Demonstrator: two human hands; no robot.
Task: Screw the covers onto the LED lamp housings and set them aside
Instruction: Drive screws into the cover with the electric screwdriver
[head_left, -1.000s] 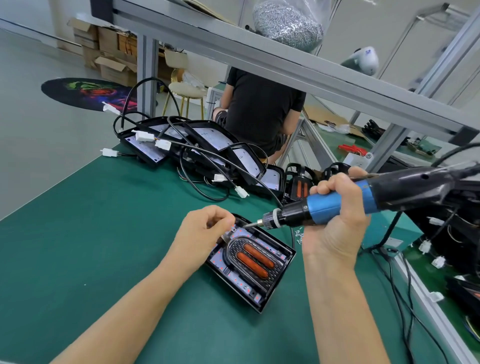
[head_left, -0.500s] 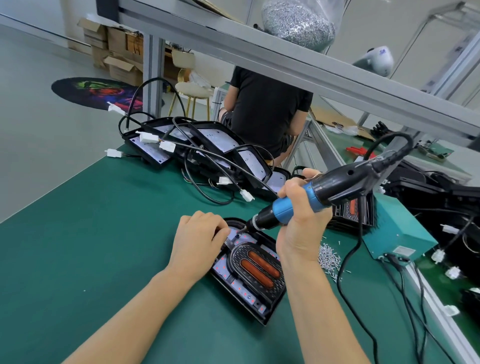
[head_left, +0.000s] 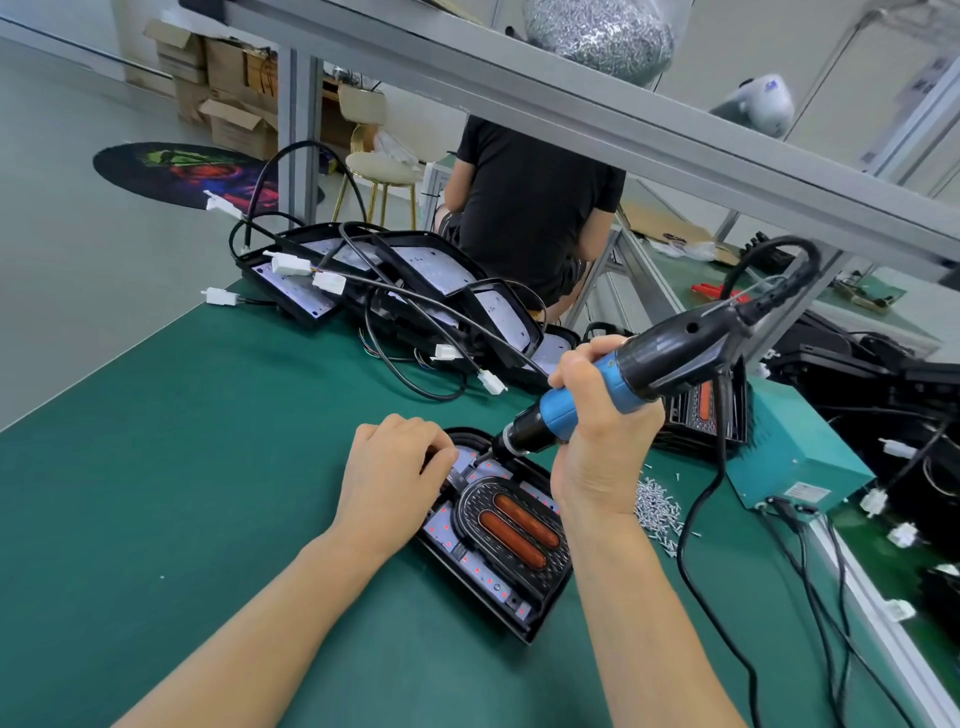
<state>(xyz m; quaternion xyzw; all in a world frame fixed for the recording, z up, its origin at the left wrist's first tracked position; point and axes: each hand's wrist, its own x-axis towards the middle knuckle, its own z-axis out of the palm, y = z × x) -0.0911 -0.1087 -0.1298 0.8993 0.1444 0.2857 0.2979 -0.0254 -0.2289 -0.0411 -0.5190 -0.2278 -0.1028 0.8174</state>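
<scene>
Our right hand (head_left: 597, 441) wraps the screwdriver (head_left: 613, 384); our left hand (head_left: 395, 467), fingers curled, steadies the lamp (head_left: 498, 535) on the mat (head_left: 182, 493). Rigid and probably light, it seems best gripped by its rim.

Green-matted workbench (head_left: 171, 467) and its load — lamp housing (head_left: 498, 540) with ribbed black cover flat at centre; heap of open housings (head_left: 395, 280) with tangled black cables and white connectors at 11 o'clock; loose scatter of small silver screws (head_left: 655, 508) at 3 o'clock, just beside the centre housing; teal box (head_left: 795, 457) beyond the screws, cables trailing from its near face; further dark housings (head_left: 701, 415) at 2 o'clock — partly hidden
</scene>
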